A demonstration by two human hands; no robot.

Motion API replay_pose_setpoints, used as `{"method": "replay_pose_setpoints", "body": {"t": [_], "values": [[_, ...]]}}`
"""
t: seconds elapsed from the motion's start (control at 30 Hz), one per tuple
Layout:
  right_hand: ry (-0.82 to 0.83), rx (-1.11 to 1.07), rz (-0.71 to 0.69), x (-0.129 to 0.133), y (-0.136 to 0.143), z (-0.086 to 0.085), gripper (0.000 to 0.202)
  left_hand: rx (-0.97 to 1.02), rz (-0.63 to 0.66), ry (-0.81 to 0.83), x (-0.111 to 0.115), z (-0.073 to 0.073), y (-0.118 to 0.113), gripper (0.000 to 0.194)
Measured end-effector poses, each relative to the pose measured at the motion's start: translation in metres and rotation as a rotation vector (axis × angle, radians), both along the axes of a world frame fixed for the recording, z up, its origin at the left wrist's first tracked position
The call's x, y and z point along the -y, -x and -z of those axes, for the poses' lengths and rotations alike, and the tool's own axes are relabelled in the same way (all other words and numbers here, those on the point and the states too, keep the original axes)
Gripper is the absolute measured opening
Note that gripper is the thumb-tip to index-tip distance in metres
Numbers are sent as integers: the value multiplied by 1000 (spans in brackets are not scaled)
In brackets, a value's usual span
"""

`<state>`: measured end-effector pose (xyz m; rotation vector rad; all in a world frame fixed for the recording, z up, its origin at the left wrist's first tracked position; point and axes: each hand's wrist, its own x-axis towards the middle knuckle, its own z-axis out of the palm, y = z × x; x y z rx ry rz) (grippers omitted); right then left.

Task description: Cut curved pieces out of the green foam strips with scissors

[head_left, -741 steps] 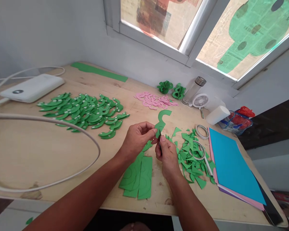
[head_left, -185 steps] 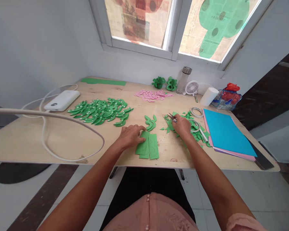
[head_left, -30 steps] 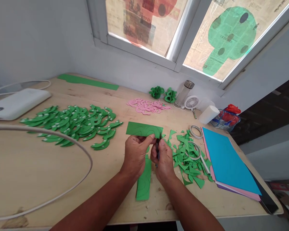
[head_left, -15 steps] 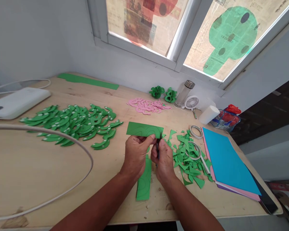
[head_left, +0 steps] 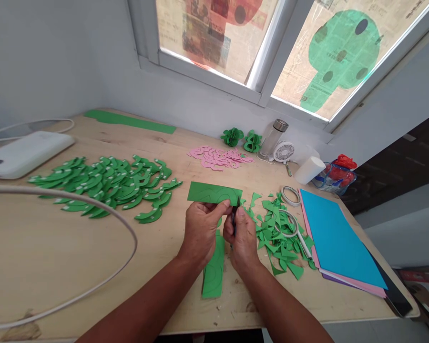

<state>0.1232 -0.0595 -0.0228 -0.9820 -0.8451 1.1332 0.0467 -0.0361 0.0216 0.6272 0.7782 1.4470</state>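
My left hand (head_left: 202,228) pinches the lower edge of a green paper strip (head_left: 209,191) that has curved outlines drawn on it. In my right hand (head_left: 243,233) is a pair of scissors (head_left: 238,204), its dark blades at the strip's right end and its handles mostly hidden by my fingers. Below my hands a second green paper strip (head_left: 213,276) with drawn curves lies on the table, partly covered by my left hand. Right of my right hand is a heap of green paper scraps (head_left: 284,250).
Left lie curved green cutouts (head_left: 107,183), a white cable (head_left: 127,228) and a white power bank (head_left: 28,152). Pink cutouts (head_left: 219,158) are behind. At right are a magnifying glass (head_left: 303,243), a tape roll (head_left: 291,195) and blue paper (head_left: 338,238). A bottle (head_left: 272,138) and fan (head_left: 283,152) stand behind.
The view has shifted very slightly. My hands, the strip and the scissors look almost the same as before.
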Motion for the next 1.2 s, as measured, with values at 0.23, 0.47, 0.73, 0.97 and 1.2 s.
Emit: {"method": "replay_pose_setpoints", "body": {"t": [0.23,0.47,0.73,0.97,1.2], "values": [[8,-20,8,0,1,-2,49,4,-8,-1,-1,2,0,10],[15,-23,2,0,1,-3,47,-1,-5,22,0,1,0,10],[27,2,12,0,0,-3,48,1,-7,46,-2,1,1,13],[38,27,14,1,0,-3,48,41,-31,74,-1,0,1,26],[58,12,26,1,1,-4,48,27,-27,85,1,-3,2,25]]}}
